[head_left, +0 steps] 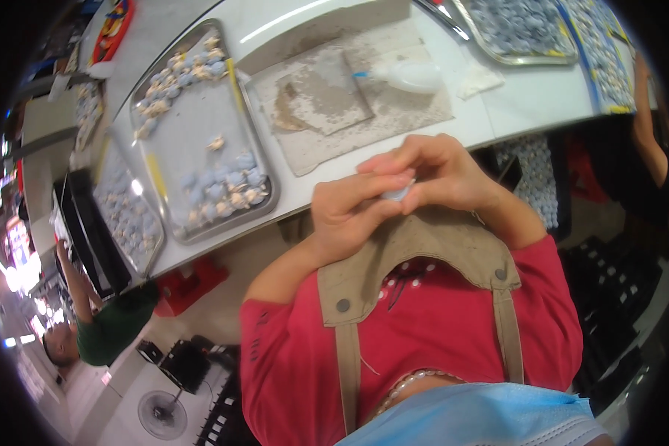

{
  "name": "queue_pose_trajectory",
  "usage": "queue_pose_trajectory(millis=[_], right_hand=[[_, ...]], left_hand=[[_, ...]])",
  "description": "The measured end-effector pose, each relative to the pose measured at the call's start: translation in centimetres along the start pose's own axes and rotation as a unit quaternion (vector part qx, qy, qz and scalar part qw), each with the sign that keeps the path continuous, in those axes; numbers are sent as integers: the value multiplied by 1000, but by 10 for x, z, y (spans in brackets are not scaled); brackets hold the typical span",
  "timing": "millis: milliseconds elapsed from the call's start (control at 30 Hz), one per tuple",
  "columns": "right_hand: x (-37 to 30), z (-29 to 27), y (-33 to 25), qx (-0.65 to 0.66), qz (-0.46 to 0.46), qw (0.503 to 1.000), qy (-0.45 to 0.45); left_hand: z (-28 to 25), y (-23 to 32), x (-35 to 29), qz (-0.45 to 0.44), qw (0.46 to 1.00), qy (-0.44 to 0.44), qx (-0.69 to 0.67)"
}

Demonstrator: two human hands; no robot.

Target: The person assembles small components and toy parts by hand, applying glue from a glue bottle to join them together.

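My left hand [348,212] and my right hand [447,172] meet in front of my chest, just off the table's near edge. Between their fingertips they pinch a small pale blue-grey piece [398,195], mostly covered by the fingers. To the left lies a metal tray [193,134] with small blue and cream pieces [227,186] along its far and near ends, and one cream piece [215,143] alone in the middle. Beyond my hands, a stained cardboard sheet [424,111] carries a flat stained board [323,93] and a clear squeeze bottle [405,76] with a blue tip, lying on its side.
A crumpled white tissue [481,80] sits right of the cardboard. Farther right are a tray of grey-blue pieces [520,26] and another long batch [598,52]. A second filled tray [126,212] stands at far left. Co-workers [115,327] sit at both sides; a fan [162,415] stands lower left.
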State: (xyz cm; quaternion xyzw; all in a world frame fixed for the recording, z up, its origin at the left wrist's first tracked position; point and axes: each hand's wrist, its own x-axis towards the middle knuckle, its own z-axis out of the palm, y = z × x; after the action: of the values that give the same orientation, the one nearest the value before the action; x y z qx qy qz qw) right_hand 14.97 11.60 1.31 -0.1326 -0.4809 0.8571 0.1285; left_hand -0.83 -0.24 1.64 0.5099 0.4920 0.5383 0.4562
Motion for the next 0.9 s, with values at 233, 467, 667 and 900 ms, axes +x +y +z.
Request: queue_pose_trajectory(millis=[233, 467, 667, 900], right_hand=[[14, -1, 4, -99, -62, 993, -10], [15, -17, 2, -110, -110, 975, 157], [5, -23, -4, -186, -124, 946, 235], [19, -54, -5, -423, -186, 809, 362]], left_hand=[[-44, 24, -2, -1, 984, -46, 172], [-168, -13, 11, -54, 911, 292, 287], [-173, 0, 26, -201, 861, 153, 441], [-214, -29, 91, 176, 736, 179, 629]])
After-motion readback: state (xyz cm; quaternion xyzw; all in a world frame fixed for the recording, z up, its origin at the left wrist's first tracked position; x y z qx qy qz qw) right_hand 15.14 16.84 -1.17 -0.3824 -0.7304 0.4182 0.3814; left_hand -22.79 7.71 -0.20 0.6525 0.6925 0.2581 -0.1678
